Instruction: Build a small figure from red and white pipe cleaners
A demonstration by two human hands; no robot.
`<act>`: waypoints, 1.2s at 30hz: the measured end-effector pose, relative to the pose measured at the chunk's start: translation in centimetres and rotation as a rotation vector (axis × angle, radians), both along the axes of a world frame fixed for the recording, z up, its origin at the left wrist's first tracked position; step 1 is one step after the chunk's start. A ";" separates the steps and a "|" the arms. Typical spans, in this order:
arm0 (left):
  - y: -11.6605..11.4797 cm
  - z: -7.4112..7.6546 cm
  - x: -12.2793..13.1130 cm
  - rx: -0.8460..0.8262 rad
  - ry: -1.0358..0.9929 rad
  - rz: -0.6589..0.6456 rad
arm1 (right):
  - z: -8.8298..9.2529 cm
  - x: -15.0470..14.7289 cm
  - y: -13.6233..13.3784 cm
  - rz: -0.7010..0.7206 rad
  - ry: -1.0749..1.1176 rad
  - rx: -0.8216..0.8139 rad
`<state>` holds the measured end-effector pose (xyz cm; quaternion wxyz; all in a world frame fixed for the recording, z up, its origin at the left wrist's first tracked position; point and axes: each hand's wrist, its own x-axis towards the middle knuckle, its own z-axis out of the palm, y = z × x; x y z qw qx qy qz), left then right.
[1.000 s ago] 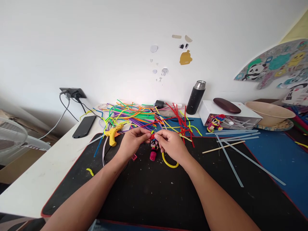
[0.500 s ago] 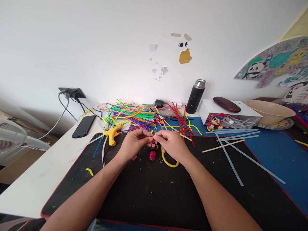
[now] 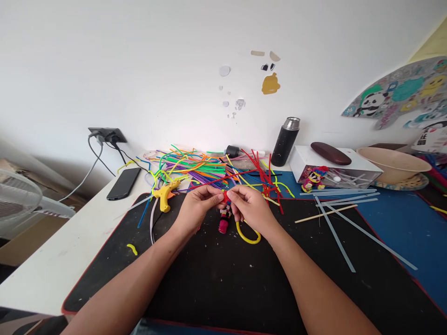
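Above the black mat (image 3: 223,288), my left hand (image 3: 197,207) and my right hand (image 3: 250,207) meet, thumbs and fingers pinched at the top of a small pipe-cleaner doll (image 3: 223,226). Red and blue fuzzy pieces show between the fingertips; the rest of the doll's upper part is partly covered. Its pink and black lower part hangs beneath the hands. Beside my right hand a thick yellow pipe-cleaner loop (image 3: 250,241) curves over the mat; its upper end is hidden by the fingers. Left of my hands lies a yellow glue gun (image 3: 163,199).
Many coloured pipe cleaners (image 3: 206,167) pile up along the wall. A finished-looking doll (image 3: 314,179) stands by a white box (image 3: 363,170). Glue sticks (image 3: 335,232) and a wooden stick (image 3: 324,214) lie at right. A black flask (image 3: 285,142) and a phone (image 3: 123,184) stand farther out.
The view has shifted slightly. My right hand has moved a little away from my left, and a blue piece now shows beside the red one between the fingertips.
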<state>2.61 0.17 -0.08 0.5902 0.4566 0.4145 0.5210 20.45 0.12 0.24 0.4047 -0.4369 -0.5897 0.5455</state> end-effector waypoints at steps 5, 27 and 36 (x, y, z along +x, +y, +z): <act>-0.3 -0.1 0.6 -0.028 -0.109 0.070 | -0.1 -0.2 -0.1 -0.012 0.021 0.024; -0.2 0.8 -0.6 0.129 0.132 -0.109 | 0.3 0.2 -0.2 0.013 -0.063 0.036; -0.2 0.7 -0.4 0.140 0.086 0.021 | 0.3 0.1 -0.3 0.057 0.033 -0.010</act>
